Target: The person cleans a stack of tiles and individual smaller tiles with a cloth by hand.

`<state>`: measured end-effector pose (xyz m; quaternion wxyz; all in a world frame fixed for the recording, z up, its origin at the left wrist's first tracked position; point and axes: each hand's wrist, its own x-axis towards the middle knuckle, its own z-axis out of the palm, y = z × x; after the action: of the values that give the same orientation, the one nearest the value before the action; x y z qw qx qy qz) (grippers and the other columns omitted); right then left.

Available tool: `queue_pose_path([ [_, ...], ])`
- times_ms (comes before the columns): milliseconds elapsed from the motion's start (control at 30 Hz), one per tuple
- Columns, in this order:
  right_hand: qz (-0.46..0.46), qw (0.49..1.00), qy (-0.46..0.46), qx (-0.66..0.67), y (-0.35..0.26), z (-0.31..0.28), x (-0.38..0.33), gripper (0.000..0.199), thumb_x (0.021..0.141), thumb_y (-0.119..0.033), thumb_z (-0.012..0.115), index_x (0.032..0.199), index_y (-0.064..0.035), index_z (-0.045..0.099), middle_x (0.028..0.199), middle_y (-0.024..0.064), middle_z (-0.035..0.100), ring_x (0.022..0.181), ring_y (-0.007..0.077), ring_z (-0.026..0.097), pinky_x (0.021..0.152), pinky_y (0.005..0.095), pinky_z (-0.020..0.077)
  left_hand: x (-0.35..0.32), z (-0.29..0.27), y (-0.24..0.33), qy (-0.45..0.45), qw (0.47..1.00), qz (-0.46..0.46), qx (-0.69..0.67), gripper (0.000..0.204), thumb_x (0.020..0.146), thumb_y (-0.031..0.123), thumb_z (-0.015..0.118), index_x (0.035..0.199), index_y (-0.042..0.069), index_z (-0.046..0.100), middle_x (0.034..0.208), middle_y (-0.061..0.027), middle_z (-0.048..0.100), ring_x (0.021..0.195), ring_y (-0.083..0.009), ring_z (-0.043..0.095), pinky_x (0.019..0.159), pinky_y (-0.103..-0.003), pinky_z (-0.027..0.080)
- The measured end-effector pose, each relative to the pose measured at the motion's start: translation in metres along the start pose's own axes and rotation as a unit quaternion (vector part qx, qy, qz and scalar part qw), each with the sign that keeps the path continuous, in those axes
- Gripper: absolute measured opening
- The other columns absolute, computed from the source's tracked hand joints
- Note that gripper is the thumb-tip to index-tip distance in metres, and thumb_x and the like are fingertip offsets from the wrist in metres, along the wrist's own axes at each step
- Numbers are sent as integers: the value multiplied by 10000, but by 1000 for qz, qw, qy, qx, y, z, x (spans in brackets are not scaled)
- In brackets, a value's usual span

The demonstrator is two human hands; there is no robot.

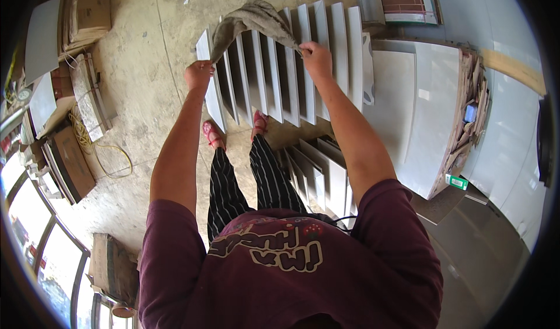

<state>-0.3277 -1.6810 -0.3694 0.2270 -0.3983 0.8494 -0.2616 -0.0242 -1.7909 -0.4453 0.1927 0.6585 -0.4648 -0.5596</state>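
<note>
Well, both hands pinch a grey-brown cloth [251, 17], left hand [199, 74] and right hand [317, 60] at 2 ends; its middle bows out beyond the grip, above upright panels [290, 90]. Probably best: matched tension, level pinches, folds free of panel edges.

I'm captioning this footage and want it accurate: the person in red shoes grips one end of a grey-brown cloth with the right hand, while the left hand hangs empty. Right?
Not quite: in the head view, the left hand grips the other end of the grey-brown cloth. The rest stands.
</note>
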Motion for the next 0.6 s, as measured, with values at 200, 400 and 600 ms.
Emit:
queue_pose_path([
  [200,19,999,-25,-14,22,-10,-59,120,811,-86,574,875,-76,675,862,134,655,811,300,628,709,360,496,-37,-14,-54,-37,998,-25,36,140,831,98,574,882,10,670,692,-82,668,571,-119,626,531,-241,507],
  [400,0,989,-123,-86,59,-20,-135,131,812,-112,556,861,-90,676,845,136,652,799,314,622,700,385,499,-94,-40,-116,-57,981,-11,183,123,816,40,560,852,-7,669,693,-107,661,576,-146,631,524,-265,515],
  [600,27,964,-251,-85,78,-42,-208,138,785,-105,557,854,-83,674,809,137,653,775,307,626,695,382,497,-162,-65,-180,-101,969,-119,192,144,704,115,636,829,92,705,737,-115,671,710,-241,660,664,-344,511],
])
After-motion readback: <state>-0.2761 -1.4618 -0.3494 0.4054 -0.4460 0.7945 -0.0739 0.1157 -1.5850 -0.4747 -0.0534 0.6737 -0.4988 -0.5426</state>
